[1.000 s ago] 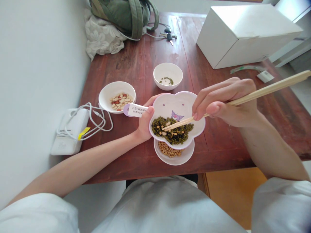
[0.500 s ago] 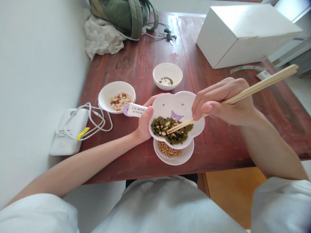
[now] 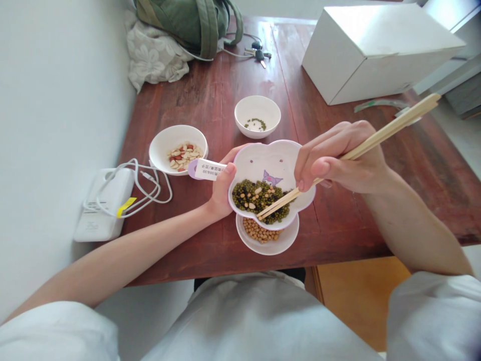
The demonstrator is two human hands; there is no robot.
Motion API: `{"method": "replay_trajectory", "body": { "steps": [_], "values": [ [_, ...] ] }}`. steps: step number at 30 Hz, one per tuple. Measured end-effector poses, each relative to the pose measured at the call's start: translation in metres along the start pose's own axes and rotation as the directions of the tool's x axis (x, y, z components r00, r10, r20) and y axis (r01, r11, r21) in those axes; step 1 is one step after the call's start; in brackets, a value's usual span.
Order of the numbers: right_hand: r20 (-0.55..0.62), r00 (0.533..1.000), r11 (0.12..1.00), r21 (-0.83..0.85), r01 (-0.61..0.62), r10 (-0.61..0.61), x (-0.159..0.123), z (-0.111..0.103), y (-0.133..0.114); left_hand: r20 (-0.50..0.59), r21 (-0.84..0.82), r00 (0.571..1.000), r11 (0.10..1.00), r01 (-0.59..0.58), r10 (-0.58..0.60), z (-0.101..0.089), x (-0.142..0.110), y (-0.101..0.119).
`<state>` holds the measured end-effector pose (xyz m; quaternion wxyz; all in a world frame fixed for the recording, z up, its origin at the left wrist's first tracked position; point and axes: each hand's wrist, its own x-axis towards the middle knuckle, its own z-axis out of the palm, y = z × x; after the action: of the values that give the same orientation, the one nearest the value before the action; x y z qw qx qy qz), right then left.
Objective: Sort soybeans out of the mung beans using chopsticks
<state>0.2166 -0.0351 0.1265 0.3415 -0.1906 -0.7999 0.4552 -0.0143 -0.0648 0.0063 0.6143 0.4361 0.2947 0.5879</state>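
Note:
My left hand [image 3: 222, 193] grips a white flower-shaped dish [image 3: 270, 159] by its lilac handle, which carries a paper label. The dish holds a mix of green mung beans, dark beans and pale seeds [image 3: 257, 199]. My right hand [image 3: 338, 160] is shut on a pair of wooden chopsticks [image 3: 391, 128], their tips resting in the mix. Partly hidden under the dish, a small white plate [image 3: 289, 238] holds soybeans. Nearby on the table, one white bowl [image 3: 171, 135] holds peanuts and another [image 3: 257, 104] holds a few mung beans.
A white cardboard box [image 3: 376, 55] stands at the far right of the red-brown wooden table [image 3: 330, 240]. A green backpack [image 3: 184, 25], floral cloth [image 3: 154, 57] and keys [image 3: 257, 54] lie at the back. A white charger [image 3: 103, 205] with cable sits left, by the wall [image 3: 56, 110].
The chopstick tips have moved toward the near side of the bean mix, and the upper ends have swung left. The whole view has drifted slightly.

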Motion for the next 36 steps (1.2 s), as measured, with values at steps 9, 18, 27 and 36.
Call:
{"method": "replay_trajectory", "body": {
  "steps": [9, 18, 27, 36],
  "values": [
    [-0.035, 0.998, 0.995, 0.089, -0.04, 0.043, -0.004, 0.002, 0.003, -0.006, -0.007, 1.0, 1.0, 0.018, -0.018, 0.004, -0.001, 0.006],
    [-0.127, 0.992, 1.0, 0.016, 0.005, -0.003, -0.007, -0.016, -0.002, -0.029, -0.004, 0.999, 1.0, 0.016, -0.016, 0.005, -0.003, 0.006],
    [-0.028, 1.0, 1.0, -0.017, -0.01, 0.01, 0.0, -0.006, 0.004, -0.008, 0.011, 1.0, 1.0, 0.003, -0.003, 0.002, 0.0, 0.003],
    [0.005, 1.0, 0.998, 0.061, -0.022, 0.021, -0.001, -0.002, 0.006, -0.005, -0.002, 1.0, 1.0, 0.01, -0.01, 0.003, -0.001, 0.003]
  ]
}}
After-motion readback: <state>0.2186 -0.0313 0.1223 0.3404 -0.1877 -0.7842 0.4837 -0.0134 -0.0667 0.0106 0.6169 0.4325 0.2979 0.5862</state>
